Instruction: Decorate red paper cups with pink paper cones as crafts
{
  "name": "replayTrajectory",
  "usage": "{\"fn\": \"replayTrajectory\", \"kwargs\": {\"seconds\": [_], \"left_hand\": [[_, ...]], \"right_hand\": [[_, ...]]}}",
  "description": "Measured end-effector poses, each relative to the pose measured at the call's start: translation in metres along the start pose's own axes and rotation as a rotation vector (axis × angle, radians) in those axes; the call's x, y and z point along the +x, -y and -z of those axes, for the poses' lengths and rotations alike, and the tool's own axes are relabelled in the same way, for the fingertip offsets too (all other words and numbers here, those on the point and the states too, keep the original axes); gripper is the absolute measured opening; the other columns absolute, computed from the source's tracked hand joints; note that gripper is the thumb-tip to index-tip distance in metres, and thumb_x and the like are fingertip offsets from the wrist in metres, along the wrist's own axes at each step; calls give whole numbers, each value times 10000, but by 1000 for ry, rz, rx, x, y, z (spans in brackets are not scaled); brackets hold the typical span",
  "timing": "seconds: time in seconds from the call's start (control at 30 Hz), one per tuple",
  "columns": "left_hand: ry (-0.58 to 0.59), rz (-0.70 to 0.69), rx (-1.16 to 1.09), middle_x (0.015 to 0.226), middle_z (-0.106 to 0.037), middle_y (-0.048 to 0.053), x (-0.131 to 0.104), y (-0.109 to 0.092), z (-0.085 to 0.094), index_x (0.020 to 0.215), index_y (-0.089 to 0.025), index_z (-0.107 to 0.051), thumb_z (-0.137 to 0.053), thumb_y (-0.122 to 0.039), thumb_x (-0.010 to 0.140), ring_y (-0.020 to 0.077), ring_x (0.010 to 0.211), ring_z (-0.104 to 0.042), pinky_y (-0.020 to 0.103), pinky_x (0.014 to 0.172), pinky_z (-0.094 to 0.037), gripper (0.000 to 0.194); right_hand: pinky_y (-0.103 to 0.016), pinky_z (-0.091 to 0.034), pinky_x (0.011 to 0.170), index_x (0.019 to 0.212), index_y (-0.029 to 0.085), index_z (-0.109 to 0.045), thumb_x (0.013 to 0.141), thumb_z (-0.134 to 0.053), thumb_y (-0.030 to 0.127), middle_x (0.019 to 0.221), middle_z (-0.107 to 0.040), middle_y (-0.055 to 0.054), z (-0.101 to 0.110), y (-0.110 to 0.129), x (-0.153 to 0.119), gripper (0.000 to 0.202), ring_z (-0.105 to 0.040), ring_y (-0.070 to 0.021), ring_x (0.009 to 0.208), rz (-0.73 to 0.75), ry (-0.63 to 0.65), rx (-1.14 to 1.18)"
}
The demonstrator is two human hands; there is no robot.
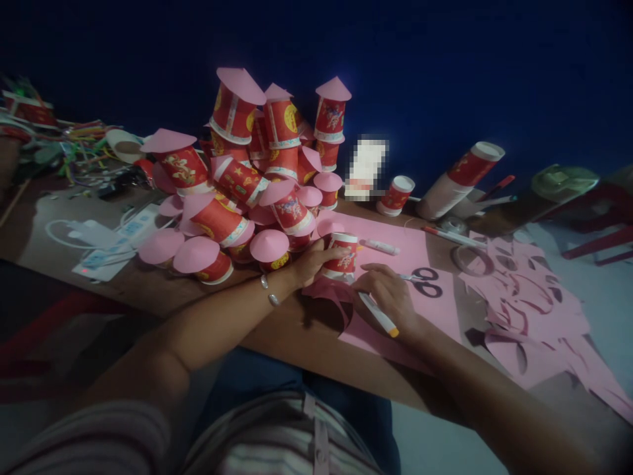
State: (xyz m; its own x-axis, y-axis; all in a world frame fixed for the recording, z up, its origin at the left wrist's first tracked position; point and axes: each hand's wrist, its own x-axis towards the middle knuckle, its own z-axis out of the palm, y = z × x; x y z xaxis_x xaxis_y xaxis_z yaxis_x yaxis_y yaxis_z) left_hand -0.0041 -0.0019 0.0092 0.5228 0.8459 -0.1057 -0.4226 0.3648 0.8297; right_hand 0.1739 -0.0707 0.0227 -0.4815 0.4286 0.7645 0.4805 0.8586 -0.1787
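loads of coned cups [237, 178] are piled left of the pink sheet [438, 313], so a fair bit looks done. the red cup [342, 257] at that sheet's near left part has no cone on, and it's gripped by the left hand [310, 264], fingers wrapped round its side. a white marker [378, 315] is pinched in the right hand's [388, 293] curled fingers over the sheet; whether its tip is bare can't be told. beyond the sheet, one upright cup [399, 191] and a leaning cup stack [469, 171] are left coneless. cut pink scraps [534, 297] are heaped right of it.
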Motion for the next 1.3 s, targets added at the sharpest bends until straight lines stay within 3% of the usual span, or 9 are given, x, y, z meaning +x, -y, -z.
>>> {"fn": "replayTrajectory", "kwargs": {"seconds": [0.47,1.3], "left_hand": [[29,21,-2,861,-710,56,0,2,2,1005,-134,-651,-842,-350,710,174,757,-679,318,736,-547,413],[-8,3,23,845,-707,60,-1,0,-2,965,-116,-652,-872,-342,658,180,750,-681,327,742,-555,440]], "right_hand": [[-370,-593,773,908,235,-554,879,-587,95,701,-651,17,3,3,3,147,-633,-168,638,-37,40,19],[-351,-589,777,971,203,-554,906,-621,81,731,-671,7,-2,0,0,153,-635,-144,640,50,16,-18]]}}
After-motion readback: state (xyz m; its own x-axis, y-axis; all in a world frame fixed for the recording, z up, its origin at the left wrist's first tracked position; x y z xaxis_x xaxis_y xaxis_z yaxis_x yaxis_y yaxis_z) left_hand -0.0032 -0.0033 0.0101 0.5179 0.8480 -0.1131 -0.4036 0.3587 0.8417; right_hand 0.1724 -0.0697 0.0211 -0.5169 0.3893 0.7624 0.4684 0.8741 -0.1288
